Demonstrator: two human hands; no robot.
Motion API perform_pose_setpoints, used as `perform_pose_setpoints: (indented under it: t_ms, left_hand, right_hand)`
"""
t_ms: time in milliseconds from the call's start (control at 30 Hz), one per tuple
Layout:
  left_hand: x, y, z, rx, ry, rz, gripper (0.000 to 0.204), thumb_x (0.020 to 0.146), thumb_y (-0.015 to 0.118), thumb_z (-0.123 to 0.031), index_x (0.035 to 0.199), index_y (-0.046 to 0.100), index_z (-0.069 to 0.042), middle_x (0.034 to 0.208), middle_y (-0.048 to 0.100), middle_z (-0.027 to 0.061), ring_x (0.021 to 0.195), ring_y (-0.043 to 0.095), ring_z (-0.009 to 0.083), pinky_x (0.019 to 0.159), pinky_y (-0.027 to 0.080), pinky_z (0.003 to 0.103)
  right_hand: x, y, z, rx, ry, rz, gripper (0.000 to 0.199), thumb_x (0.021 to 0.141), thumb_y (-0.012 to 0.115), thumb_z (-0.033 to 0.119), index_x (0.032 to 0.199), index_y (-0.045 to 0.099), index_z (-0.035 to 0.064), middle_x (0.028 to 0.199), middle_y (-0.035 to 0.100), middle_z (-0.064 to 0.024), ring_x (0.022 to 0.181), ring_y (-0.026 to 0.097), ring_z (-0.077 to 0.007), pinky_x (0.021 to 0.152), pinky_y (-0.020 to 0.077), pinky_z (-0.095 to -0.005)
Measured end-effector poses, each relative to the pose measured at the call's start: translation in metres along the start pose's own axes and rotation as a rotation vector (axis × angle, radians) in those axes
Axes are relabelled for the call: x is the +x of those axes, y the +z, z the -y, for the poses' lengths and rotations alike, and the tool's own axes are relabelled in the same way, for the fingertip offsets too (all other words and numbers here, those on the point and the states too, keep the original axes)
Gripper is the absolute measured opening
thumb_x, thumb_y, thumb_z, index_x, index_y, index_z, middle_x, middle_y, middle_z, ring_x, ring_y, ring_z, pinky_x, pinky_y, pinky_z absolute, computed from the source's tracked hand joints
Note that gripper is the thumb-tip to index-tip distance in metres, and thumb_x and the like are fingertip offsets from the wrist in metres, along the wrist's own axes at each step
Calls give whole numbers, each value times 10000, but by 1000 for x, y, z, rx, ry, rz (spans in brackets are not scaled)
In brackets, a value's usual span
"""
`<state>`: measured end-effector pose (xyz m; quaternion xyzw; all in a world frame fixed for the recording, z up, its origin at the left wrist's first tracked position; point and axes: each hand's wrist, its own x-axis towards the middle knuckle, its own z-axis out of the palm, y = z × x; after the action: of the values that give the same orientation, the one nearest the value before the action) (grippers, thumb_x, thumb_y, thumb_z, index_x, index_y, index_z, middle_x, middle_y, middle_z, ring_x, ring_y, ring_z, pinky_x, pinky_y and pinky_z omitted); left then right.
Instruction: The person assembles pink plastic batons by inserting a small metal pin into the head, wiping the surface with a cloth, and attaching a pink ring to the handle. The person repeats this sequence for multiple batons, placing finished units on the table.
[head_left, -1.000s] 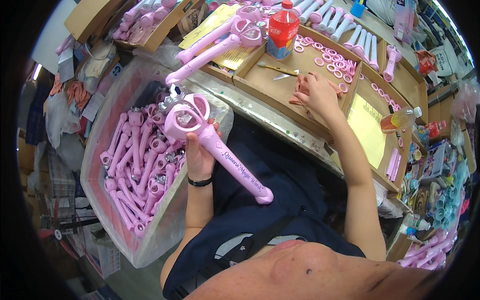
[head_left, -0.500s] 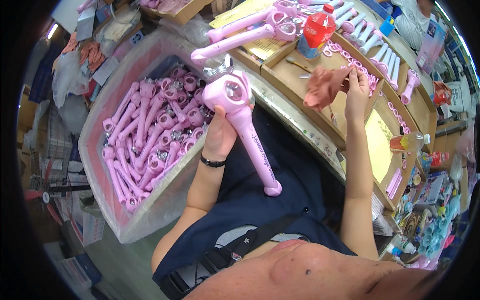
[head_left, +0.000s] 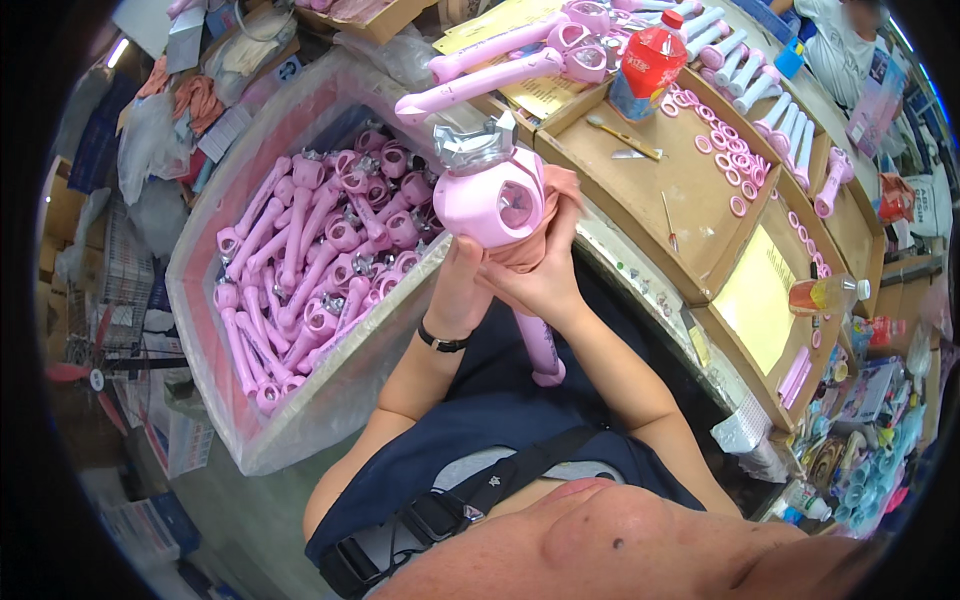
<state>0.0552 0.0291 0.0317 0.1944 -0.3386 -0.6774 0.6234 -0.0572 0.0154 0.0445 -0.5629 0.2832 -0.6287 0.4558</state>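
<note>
Trays (head_left: 640, 205) lay beyond the right hand (head_left: 548, 284), which clasped cloth (head_left: 528, 252) against the wand (head_left: 478, 208); the left hand (head_left: 462, 288), nearest the bin (head_left: 325, 388), gripped the wand.

Grey-green floor (head_left: 238, 512) at lower left, worn pale-edged workbench (head_left: 645, 285), bright strip light (head_left: 118, 53) at upper left

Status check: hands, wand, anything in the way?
Left hand holding pink wand by its head. Right hand holding salmon cloth against wand. Cloth and hands hide part of handle.
</note>
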Motion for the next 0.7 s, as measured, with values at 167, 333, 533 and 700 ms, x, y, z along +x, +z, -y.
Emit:
perform_pose_setpoints:
  t_ms: [167,333,533,700]
  left_hand:
    - [-1,-5,-7,437,53,-43,955,728,712,-516,1385,261,11,1336,408,98,1220,422,193,1021,352,336]
    - [10,-13,-27,316,-71,74,942,719,779,-404,1385,248,-2,1323,417,91,1206,423,181,1008,354,325]
    - [9,-12,4,77,141,-129,753,835,629,-482,1328,331,3,1237,489,87,1100,513,187,930,428,330]
    - [7,-15,10,185,224,-208,735,858,522,-577,1321,383,-24,1282,490,83,1163,481,208,1001,369,371]
  right_hand:
    - [-14,0,0,63,344,66,868,699,814,266,1311,277,-36,1182,540,-141,1074,541,-177,901,442,-305]
    - [5,-3,23,-388,302,196,772,680,774,478,1181,454,-16,978,629,-213,926,646,-315,789,499,-341]
    - [29,-17,45,-355,420,359,610,657,753,303,1138,517,11,1013,642,-175,950,632,-301,833,478,-333]
    - [-25,-25,25,-432,738,379,343,678,666,283,941,647,64,857,677,-130,825,665,-257,744,499,-329]
